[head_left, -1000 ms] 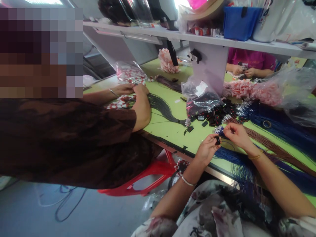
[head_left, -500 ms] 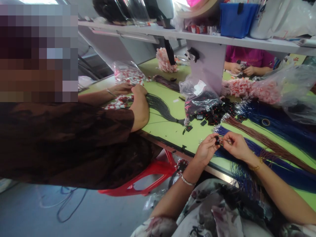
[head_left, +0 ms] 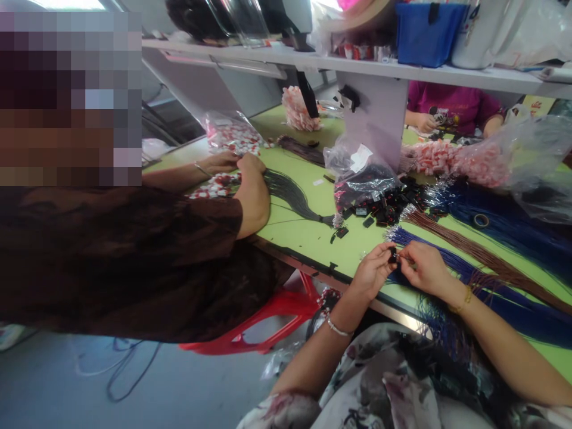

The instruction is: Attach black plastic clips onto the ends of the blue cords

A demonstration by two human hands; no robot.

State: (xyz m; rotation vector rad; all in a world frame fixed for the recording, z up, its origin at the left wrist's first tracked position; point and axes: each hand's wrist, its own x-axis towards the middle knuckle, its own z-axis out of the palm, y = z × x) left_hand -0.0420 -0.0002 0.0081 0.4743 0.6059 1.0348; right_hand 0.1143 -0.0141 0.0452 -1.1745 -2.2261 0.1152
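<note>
Just past the table's front edge, my left hand [head_left: 372,271] pinches a small black connector housing [head_left: 393,255] between thumb and fingers. My right hand [head_left: 424,267] is closed beside it, fingertips pinching a thin wire whose end meets the housing's right side; how far it goes in is too small to tell. Under and beyond my right hand lie blue-purple wires [head_left: 465,271] and a brown wire bundle [head_left: 469,250], both with shiny metal ends. Beyond my left hand is a heap of black housings [head_left: 386,211], spilling from a clear plastic bag [head_left: 364,170].
At the left a co-worker's arm [head_left: 252,199] reaches over the table [head_left: 304,247], by dark wires [head_left: 290,193]. Another person [head_left: 460,107] sits opposite. A shelf [head_left: 268,55] with a blue bin [head_left: 429,36] crosses above. A red stool [head_left: 268,316] stands below.
My right hand has shifted slightly left, its fingertips now closer to the black housing. My left hand has barely moved. The person opposite has moved their hands apart.
</note>
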